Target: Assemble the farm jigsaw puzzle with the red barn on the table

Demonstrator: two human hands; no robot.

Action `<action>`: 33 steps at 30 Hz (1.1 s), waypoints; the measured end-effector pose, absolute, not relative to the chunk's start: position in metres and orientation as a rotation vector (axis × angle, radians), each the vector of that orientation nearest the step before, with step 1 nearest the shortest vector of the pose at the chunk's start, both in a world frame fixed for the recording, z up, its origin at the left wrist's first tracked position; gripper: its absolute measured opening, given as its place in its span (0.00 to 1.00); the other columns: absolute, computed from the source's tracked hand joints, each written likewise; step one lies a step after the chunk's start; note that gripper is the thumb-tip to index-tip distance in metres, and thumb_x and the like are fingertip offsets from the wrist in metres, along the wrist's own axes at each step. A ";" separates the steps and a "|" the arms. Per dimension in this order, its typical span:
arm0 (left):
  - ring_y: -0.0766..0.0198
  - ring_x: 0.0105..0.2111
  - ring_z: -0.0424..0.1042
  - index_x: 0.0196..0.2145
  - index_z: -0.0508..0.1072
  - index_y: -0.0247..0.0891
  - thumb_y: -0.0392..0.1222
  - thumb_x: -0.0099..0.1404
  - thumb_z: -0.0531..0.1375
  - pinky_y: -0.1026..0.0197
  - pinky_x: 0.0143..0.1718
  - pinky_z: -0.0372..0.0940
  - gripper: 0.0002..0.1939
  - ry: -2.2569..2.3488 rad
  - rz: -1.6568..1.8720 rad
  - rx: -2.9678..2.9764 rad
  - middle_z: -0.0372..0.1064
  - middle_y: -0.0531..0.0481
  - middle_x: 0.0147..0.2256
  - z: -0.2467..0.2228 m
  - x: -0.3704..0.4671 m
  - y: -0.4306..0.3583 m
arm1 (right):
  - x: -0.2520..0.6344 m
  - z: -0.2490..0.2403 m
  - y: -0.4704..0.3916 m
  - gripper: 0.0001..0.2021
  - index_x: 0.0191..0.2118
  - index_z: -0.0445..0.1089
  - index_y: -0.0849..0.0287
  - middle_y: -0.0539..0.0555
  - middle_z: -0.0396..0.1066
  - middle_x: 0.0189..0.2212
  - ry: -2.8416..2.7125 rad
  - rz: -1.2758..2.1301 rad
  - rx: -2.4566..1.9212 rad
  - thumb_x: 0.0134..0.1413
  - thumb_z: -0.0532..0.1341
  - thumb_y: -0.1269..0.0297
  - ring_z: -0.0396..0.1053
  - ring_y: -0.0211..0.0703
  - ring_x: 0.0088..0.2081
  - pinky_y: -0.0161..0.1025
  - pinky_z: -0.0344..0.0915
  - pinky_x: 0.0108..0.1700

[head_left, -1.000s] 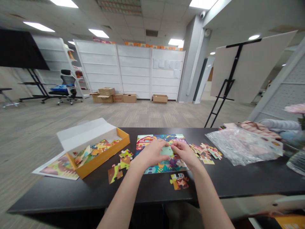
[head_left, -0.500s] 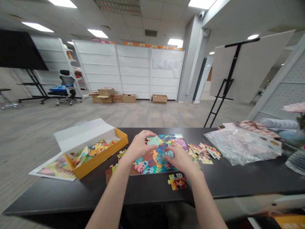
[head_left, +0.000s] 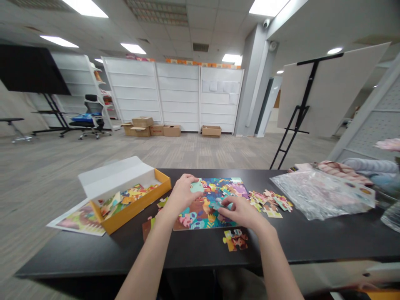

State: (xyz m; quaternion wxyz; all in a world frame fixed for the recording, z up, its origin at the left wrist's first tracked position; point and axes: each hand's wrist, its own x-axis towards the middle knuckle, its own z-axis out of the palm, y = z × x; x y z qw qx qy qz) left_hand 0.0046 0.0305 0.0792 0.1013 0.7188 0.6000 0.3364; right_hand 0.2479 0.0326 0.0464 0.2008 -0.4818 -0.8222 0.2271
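My left hand (head_left: 183,191) pinches a pale mint-green puzzle piece (head_left: 196,186) between thumb and fingers, over the upper left of the colourful jigsaw puzzle (head_left: 196,208). At the puzzle's right half, my right hand (head_left: 240,211) has its thumb and fingertips curved apart, low over blue and teal pieces. Its fingers hide part of the picture, and I see nothing plainly gripped there. Several loose pieces (head_left: 273,202) lie to the right of the puzzle. A small joined cluster of pieces (head_left: 236,240) sits in front of it. More pieces (head_left: 148,225) lie partly behind my left forearm.
A yellow open box (head_left: 137,212) with puzzle pieces inside stands on the black table (head_left: 193,254) at the left. Under it lies a printed picture sheet (head_left: 76,218). Clear plastic bags (head_left: 321,193) and rolled cloths (head_left: 343,171) are at the right.
My left hand has drawn the mint-green piece slightly left, uncovering a red and yellow patch beside it. My right hand has moved a little right, its fingers closer together. The view has shifted slightly.
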 end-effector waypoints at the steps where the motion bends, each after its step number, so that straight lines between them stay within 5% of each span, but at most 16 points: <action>1: 0.53 0.47 0.73 0.48 0.78 0.34 0.40 0.53 0.70 0.53 0.53 0.67 0.23 1.765 0.960 2.125 0.70 0.40 0.50 0.079 0.006 0.030 | 0.251 0.047 0.034 0.14 0.33 0.75 0.57 0.53 0.76 0.29 -2.277 0.655 -1.332 0.62 0.58 0.54 0.71 0.42 0.29 0.37 0.60 0.33; 7: 0.51 0.50 0.72 0.48 0.79 0.36 0.39 0.53 0.69 0.54 0.54 0.66 0.22 1.595 0.769 2.178 0.73 0.42 0.50 0.072 0.020 0.028 | 0.267 0.041 0.046 0.19 0.30 0.70 0.56 0.50 0.69 0.16 -2.004 0.558 -1.437 0.67 0.49 0.55 0.70 0.43 0.21 0.37 0.61 0.28; 16: 0.50 0.52 0.71 0.49 0.78 0.35 0.42 0.51 0.71 0.54 0.57 0.63 0.26 1.425 0.653 2.205 0.73 0.40 0.51 0.056 0.047 0.028 | 0.265 0.049 0.045 0.21 0.31 0.69 0.57 0.52 0.73 0.26 -1.594 1.080 -1.216 0.54 0.60 0.41 0.70 0.40 0.21 0.34 0.61 0.18; 29: 0.52 0.48 0.72 0.47 0.79 0.39 0.45 0.49 0.74 0.58 0.48 0.65 0.26 1.124 0.470 2.270 0.73 0.45 0.49 0.058 0.041 0.018 | 0.269 0.052 0.037 0.29 0.57 0.63 0.54 0.50 0.73 0.33 -1.588 1.214 -1.070 0.52 0.65 0.51 0.73 0.39 0.29 0.32 0.67 0.24; 33: 0.54 0.48 0.72 0.47 0.78 0.42 0.48 0.50 0.73 0.59 0.46 0.66 0.26 1.046 0.432 2.275 0.73 0.47 0.48 0.063 0.033 0.002 | 0.266 0.051 0.036 0.28 0.58 0.63 0.55 0.50 0.71 0.33 -1.640 1.196 -1.112 0.54 0.63 0.51 0.73 0.40 0.30 0.32 0.67 0.23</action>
